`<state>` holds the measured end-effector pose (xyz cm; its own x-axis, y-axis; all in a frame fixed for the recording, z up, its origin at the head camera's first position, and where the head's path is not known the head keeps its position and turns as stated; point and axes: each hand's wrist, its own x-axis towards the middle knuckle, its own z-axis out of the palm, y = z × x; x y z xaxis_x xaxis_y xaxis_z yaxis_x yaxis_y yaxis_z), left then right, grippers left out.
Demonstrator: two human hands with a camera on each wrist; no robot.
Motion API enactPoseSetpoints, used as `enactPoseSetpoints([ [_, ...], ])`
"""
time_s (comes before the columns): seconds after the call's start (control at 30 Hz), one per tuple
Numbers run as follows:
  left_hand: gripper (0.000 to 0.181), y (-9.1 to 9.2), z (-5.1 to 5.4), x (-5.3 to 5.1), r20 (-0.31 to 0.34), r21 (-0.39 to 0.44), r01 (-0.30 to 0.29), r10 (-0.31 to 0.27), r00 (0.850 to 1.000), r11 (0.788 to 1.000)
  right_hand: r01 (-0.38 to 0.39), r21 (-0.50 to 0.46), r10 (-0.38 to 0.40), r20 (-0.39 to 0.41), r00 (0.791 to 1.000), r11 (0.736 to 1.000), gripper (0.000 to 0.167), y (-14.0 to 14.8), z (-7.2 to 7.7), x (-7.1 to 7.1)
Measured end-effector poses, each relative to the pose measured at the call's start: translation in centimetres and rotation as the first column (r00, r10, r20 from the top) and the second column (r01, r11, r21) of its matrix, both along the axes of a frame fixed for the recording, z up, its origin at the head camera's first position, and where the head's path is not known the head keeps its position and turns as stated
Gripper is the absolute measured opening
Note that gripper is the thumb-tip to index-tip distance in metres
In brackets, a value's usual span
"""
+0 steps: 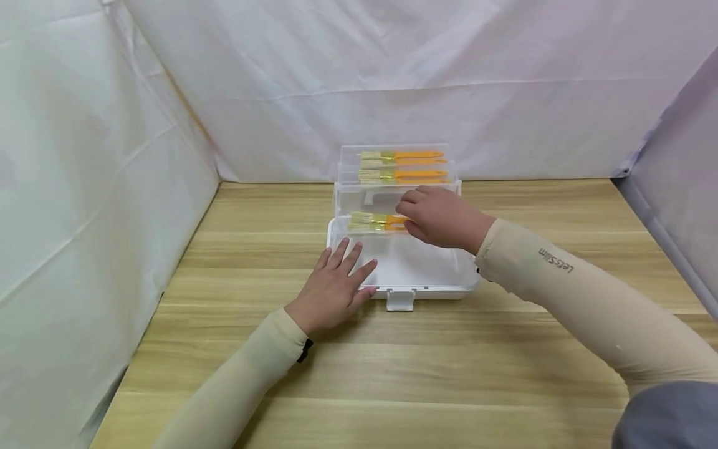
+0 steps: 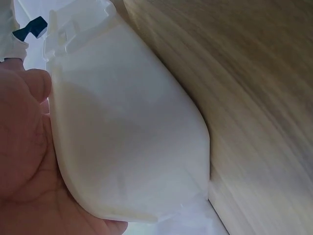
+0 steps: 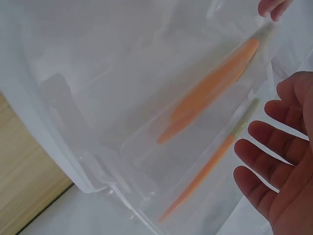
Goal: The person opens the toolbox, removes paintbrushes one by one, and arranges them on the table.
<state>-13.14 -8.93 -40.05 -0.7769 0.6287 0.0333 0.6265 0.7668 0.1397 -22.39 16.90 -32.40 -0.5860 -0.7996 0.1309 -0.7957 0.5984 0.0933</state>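
Spreading over the table (image 1: 392, 374) from a cream sleeve (image 1: 235, 374) with a dark band (image 1: 305, 350) at the cuff, the left hand (image 1: 333, 287) has its fingers straight and fanned apart. They lie over the near left corner of an open white case (image 1: 421, 268), and in the left wrist view the palm is right beside the case's outer wall. Just beyond those fingertips is the front pair of brushes (image 1: 378, 219), pale bristles towards the left hand and orange handles running under the right hand. Farther from both hands, stepped clear trays (image 1: 364, 201) rise behind the case, bearing a middle pair of brushes (image 1: 387, 175) and a top pair (image 1: 415, 155). Nearer the person, between the hands, a white latch (image 1: 400, 302) hangs from the front rim. The right hand (image 1: 443, 217) hangs over the front pair's handles; in the right wrist view its fingers (image 3: 259, 188) are loosely bent and slightly apart. I cannot tell whether a fingertip touches a handle. Behind its wrist runs a lettered sleeve (image 1: 594, 312).
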Motion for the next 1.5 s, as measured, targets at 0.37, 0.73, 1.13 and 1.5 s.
enactPoseSetpoints([
  [0.37, 0.054, -0.4, 0.2, 0.2, 0.012, 0.011, -0.008, 0.008, 1.0, 1.0, -0.009, 0.052, 0.011, -0.039, 0.999, 0.999, 0.015, -0.8, 0.1, -1.3],
  [0.73, 0.054, -0.3, 0.3, 0.4, 0.021, 0.011, -0.007, 0.007, 1.0, 1.0, -0.051, 0.183, 0.059, -0.039, 0.998, 0.982, 0.019, -0.9, -0.7, -2.0],
  [1.13, 0.054, -0.2, 0.3, 0.4, 0.014, 0.004, -0.008, 0.007, 1.0, 1.0, 0.023, 0.258, -0.031, 0.027, 0.999, 0.966, 0.022, -1.1, -1.2, -2.4],
  [1.5, 0.055, -0.2, 0.2, 0.3, 0.003, 0.003, -0.006, 0.006, 1.0, 1.0, -0.015, 0.21, 0.007, 0.041, 0.999, 0.978, 0.012, -1.1, -1.6, -3.0],
])
